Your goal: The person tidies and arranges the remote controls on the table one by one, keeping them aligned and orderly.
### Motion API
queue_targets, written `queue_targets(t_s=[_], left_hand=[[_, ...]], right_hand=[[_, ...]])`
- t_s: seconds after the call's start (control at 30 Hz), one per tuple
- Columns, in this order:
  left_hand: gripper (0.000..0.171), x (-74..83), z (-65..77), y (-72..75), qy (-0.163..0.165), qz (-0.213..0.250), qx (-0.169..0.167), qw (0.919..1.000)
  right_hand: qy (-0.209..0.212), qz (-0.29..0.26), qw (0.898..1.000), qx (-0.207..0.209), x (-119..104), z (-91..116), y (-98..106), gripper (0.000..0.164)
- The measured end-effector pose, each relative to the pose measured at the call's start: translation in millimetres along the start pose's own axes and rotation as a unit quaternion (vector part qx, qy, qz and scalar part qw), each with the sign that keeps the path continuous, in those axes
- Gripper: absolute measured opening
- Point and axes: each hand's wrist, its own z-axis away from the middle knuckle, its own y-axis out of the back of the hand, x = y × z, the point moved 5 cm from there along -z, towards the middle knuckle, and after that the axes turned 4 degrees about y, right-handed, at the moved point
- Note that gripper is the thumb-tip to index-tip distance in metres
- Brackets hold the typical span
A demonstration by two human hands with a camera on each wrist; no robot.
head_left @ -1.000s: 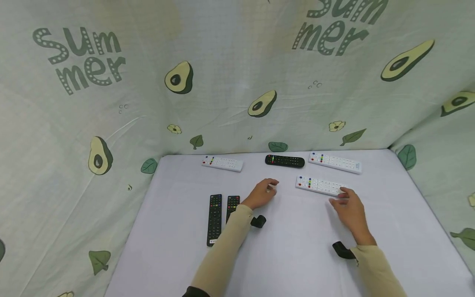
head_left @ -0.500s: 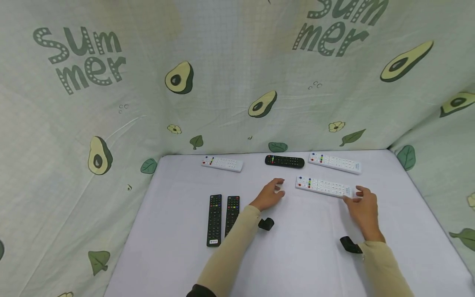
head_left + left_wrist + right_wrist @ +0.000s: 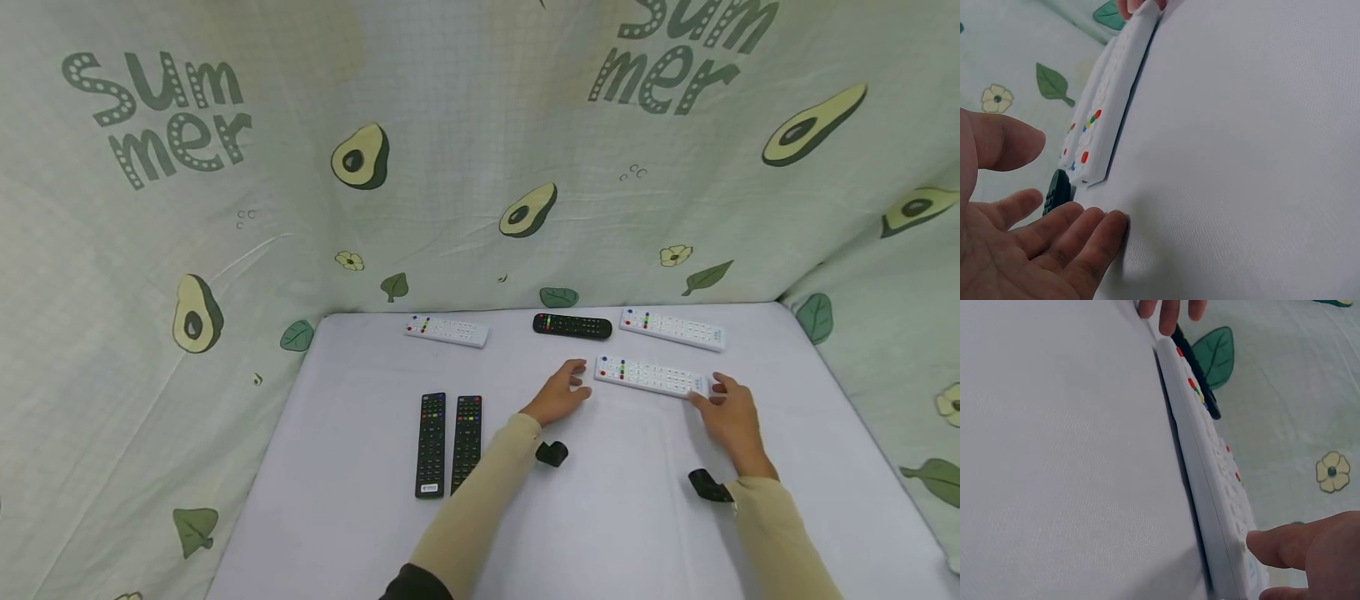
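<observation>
Nearest, L sleeve (image 3: 476, 504) & R sleeve (image 3: 776, 533) reach in over white table (image 3: 615, 533). L sleeve hides part of inner black remote (image 3: 468, 427), which lies parallel to & apart from outer black remote (image 3: 431, 446). Beyond, L hand (image 3: 557, 398), fingers relaxed & apart, holding nothing, hangs just short of the color-button end of white remote (image 3: 649, 377), which lies on the table b/w the hands, slightly angled. R hand (image 3: 733, 421) has thumb & fingertips about its other end, apparently touching; can't tell if they're clamped on it. Step in hand, by the look of it: getting set at both ends to adjust or pick up the white remote. Next move, if a shift or lift, calls for L fingers to bridge that small gap, R thumb & fingers to firm up, & both ends to go evenly, w/o bumping the row behind. Back edge, L to R: rear L remote (image 3: 447, 331), white; rear black remote (image 3: 572, 326); rear R remote (image 3: 672, 328), also white. Farthest, avocado-print cloth (image 3: 420, 100) as bkgd.
</observation>
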Motion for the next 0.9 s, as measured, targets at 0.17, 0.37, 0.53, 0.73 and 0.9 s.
queue_targets(t_s=[0.17, 0.37, 0.53, 0.73, 0.9], left_hand=[[0.055, 1.5, -1.8, -6.1, 0.002, 0.017, -0.011, 0.9998], [0.059, 5.9, -2.5, -13.1, -0.013, 0.047, -0.021, 0.9986], [0.062, 6.8, -2.0, -18.8, 0.008, 0.058, -0.014, 0.9982], [0.06, 6.3, -0.1, -19.1, 0.035, 0.074, 0.017, 0.9965], [0.059, 6.0, 0.7, -12.6, 0.017, 0.09, 0.04, 0.995]], right_hand=[[-0.001, 0.002, 1.0, -0.024, -3.3, -0.2, 0.4, 0.071], [0.017, 0.01, 0.999, -0.027, -4.3, -2.2, -1.4, 0.069], [0.021, 0.006, 0.999, -0.031, -3.7, -4.4, -6.3, 0.068], [0.019, -0.012, 0.999, -0.045, -5.8, -3.1, -8.4, 0.067], [0.015, -0.043, 0.998, -0.045, -9.3, 3.7, -7.8, 0.064]])
